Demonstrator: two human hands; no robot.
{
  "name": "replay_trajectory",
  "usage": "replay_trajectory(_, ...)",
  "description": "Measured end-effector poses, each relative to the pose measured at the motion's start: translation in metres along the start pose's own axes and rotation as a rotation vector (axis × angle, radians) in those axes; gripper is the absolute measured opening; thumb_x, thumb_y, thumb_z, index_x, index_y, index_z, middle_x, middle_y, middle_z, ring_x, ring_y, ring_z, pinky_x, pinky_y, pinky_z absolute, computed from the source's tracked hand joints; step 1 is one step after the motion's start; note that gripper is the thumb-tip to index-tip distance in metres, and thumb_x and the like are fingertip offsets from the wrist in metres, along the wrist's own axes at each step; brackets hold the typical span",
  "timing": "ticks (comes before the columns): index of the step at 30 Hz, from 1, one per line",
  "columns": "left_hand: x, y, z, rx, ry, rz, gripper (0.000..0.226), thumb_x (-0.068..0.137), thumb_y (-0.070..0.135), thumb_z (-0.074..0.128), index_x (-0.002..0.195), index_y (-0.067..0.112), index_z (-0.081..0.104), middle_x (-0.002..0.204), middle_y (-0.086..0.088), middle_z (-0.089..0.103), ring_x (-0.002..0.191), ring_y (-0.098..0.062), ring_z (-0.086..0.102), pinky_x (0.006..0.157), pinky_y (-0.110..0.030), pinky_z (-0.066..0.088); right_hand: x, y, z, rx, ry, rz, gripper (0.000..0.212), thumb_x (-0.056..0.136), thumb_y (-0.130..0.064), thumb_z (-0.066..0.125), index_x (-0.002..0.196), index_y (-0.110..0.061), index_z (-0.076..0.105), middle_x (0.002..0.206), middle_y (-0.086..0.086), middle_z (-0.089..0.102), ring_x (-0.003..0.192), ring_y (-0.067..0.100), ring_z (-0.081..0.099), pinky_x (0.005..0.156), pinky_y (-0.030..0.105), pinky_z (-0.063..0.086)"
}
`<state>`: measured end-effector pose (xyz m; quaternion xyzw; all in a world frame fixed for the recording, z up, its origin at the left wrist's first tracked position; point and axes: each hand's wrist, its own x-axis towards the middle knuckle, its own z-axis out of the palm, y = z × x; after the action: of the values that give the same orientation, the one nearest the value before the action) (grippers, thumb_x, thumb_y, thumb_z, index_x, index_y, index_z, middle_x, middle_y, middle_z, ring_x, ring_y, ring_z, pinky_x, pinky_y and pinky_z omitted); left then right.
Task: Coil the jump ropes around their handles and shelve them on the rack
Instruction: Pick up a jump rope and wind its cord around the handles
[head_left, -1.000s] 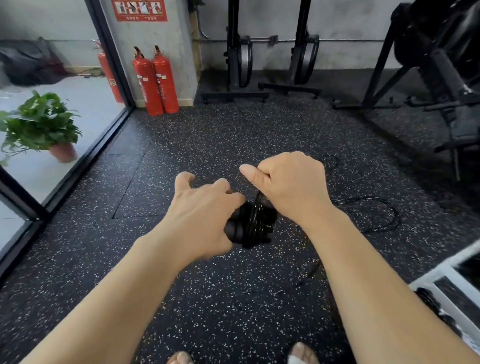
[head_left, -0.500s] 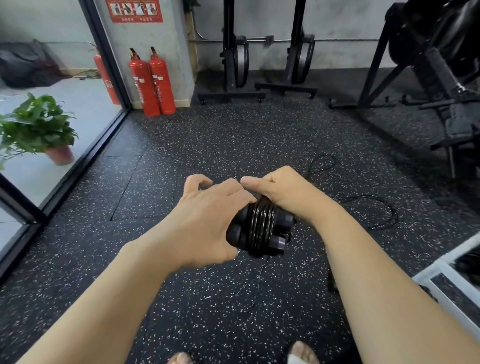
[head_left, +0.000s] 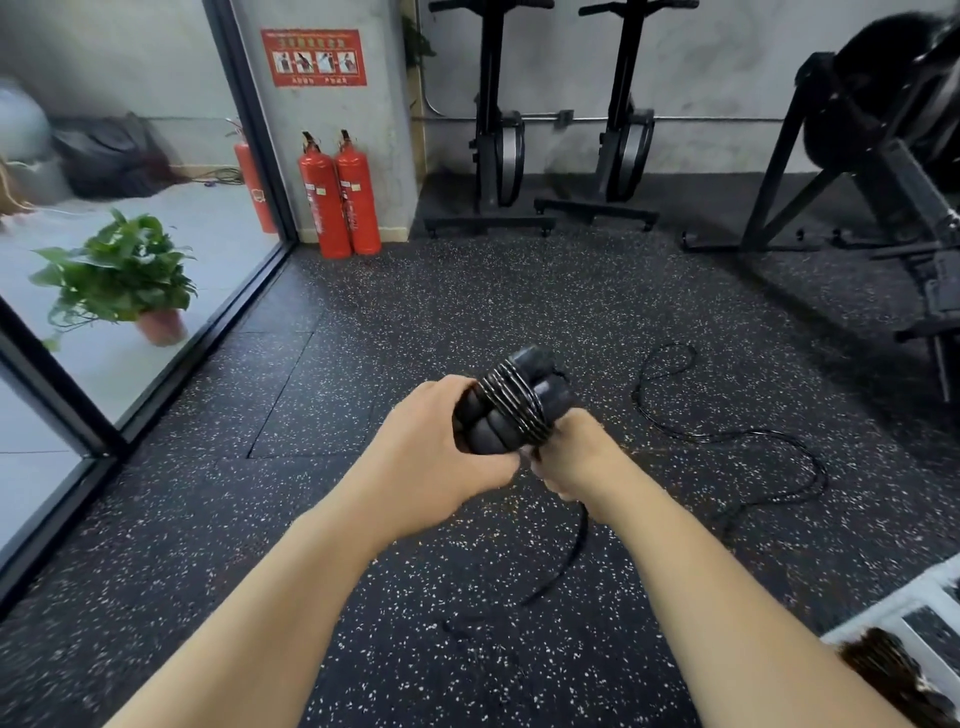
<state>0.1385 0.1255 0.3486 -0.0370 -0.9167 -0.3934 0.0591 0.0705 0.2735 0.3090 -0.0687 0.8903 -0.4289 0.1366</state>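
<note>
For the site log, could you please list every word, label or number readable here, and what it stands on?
Red rectangular sign on the grey concrete pillar: lettering too blurred to read.
White labels on the two red fire extinguishers: too small to read.
No text can be quoted; none is legible.

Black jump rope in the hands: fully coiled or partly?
Partly coiled: turns of the black jump rope wrap its black handles in the left hand; a loose tail hangs below the right hand.
</note>
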Motion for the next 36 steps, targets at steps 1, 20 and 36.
replay_trajectory(1, 0.002, -0.004, 0.0, -0.008, 0.012, -0.045, 0.03, 0.074, 0.026, 0.079, 0.095, 0.014, 0.06, 0.085, -0.008, 0.068, 0.054, -0.009, 0.049, 0.048, -0.024, 0.044, 0.001, 0.001, 0.004, -0.008, 0.034, 0.007, 0.025, 0.1, -0.014, 0.042, 0.081, -0.006, 0.058, 0.084, 0.017, 0.054, 0.076, 0.023, 0.047, 0.07, 0.03, 0.038)
replay_trajectory(20, 0.01, -0.036, -0.03, -0.314, -0.117, -0.436, 0.023, 0.066, 0.02, 0.066, 0.083, 0.016, 0.05, 0.072, -0.009, 0.051, 0.066, -0.021, 0.043, 0.062, -0.035, 0.037, -0.022, -0.025, 0.003, -0.201, 0.21, -0.257, 0.049, 0.098, -0.04, 0.046, 0.07, -0.004, 0.062, 0.05, 0.0, 0.047, 0.049, 0.018, 0.038, 0.049, 0.029, 0.029)
replay_trajectory(36, 0.018, -0.035, -0.012, 0.392, 0.119, -0.48, 0.024, 0.084, 0.039, 0.056, 0.075, 0.02, 0.045, 0.076, 0.003, 0.053, 0.067, -0.02, 0.054, 0.057, -0.028, 0.037, -0.061, -0.051, 0.011, -0.56, 0.392, -0.622, 0.053, 0.096, -0.043, 0.042, 0.055, -0.029, 0.011, 0.042, -0.011, 0.019, 0.036, 0.007, 0.017, 0.038, 0.022, 0.012)
